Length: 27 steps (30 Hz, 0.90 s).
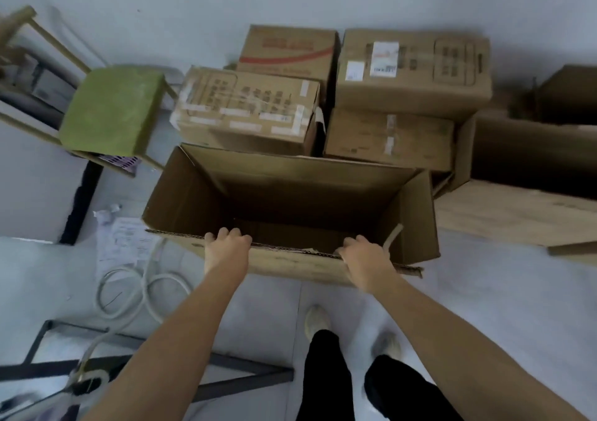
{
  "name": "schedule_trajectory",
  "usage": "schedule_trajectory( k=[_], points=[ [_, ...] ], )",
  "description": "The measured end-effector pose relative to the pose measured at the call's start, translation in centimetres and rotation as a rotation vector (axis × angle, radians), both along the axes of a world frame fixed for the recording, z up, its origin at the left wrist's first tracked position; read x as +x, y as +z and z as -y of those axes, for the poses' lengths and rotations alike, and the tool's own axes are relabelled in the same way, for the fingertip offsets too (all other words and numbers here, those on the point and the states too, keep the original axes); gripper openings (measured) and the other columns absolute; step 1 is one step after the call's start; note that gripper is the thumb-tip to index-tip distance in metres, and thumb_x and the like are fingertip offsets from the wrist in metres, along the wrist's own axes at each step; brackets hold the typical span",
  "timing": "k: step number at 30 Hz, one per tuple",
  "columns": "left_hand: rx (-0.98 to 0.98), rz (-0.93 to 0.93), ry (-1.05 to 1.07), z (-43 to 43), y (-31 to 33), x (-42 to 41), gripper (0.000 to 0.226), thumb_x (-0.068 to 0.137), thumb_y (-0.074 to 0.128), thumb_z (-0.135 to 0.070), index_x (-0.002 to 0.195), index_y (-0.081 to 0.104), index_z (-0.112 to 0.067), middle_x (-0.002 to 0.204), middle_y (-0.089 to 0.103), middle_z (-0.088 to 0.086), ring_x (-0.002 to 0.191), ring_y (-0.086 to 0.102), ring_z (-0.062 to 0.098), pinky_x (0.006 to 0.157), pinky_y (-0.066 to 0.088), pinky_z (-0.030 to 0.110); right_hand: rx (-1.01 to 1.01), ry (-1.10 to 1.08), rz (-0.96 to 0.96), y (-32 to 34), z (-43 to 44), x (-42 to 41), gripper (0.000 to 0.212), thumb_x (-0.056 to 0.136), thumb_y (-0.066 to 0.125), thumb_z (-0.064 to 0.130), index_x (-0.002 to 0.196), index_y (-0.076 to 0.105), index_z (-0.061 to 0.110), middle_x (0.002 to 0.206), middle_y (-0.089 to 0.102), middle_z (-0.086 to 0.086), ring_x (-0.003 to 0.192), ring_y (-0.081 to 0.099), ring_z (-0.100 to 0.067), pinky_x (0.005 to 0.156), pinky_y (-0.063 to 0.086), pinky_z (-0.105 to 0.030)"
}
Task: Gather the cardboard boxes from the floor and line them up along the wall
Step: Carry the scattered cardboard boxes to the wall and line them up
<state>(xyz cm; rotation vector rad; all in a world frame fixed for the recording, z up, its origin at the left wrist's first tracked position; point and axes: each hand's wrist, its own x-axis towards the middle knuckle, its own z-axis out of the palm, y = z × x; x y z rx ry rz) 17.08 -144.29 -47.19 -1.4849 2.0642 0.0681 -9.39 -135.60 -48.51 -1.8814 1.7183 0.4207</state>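
A large open cardboard box (200, 204), empty inside, stands in front of me on the floor. My left hand (226, 246) and my right hand (363, 254) both grip its near top edge, fingers curled over the rim. Behind it, closed boxes are stacked by the white wall: a taped box (245, 110), a box with a red stripe (287, 48), a labelled box (410, 68) resting on a lower box (387, 139). Another open box (529, 152) lies at the right.
A green-cushioned chair (113, 110) stands at the left by the boxes. Papers (122, 242) and a coiled white hose (142, 294) lie on the floor at left. A dark metal frame (226, 375) runs along the floor near my feet (318, 320).
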Motion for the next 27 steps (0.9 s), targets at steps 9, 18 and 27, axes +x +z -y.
schedule_trajectory(
  k=[9, 18, 27],
  points=[
    [0.134, -0.135, 0.045, 3.7, -14.2, -1.1, 0.036, 0.103, 0.046, -0.029, 0.139, 0.050, -0.026, 0.138, 0.054, 0.003, 0.132, 0.042, 0.027, 0.114, 0.027, 0.050, 0.168, -0.214, -0.091, -12.4, 2.5, 0.2, 0.058, 0.090, 0.061, 0.001, 0.142, 0.045, 0.020, 0.129, 0.054, -0.006, 0.122, 0.051, -0.026, 0.103, 0.041, -0.044],
    [0.112, -0.269, 0.011, 2.9, -11.9, -3.4, 0.038, 0.105, 0.032, -0.036, 0.129, 0.057, -0.019, 0.124, 0.062, 0.004, 0.118, 0.053, 0.025, 0.103, 0.041, 0.043, 0.048, -0.493, 0.117, -10.3, 2.1, -1.2, 0.039, 0.105, 0.043, 0.034, 0.142, 0.050, 0.022, 0.124, 0.059, -0.004, 0.112, 0.058, -0.023, 0.092, 0.050, -0.038],
    [-0.146, -0.630, -0.192, 5.1, 2.1, -14.8, 0.045, 0.105, 0.026, -0.039, 0.073, 0.051, -0.019, 0.066, 0.052, -0.003, 0.061, 0.053, 0.016, 0.059, 0.051, 0.035, -0.267, -0.712, 0.099, 5.6, 1.1, -8.7, 0.036, 0.106, 0.040, 0.039, 0.132, 0.057, 0.022, 0.123, 0.061, -0.001, 0.112, 0.058, -0.021, 0.090, 0.047, -0.033]
  ],
)
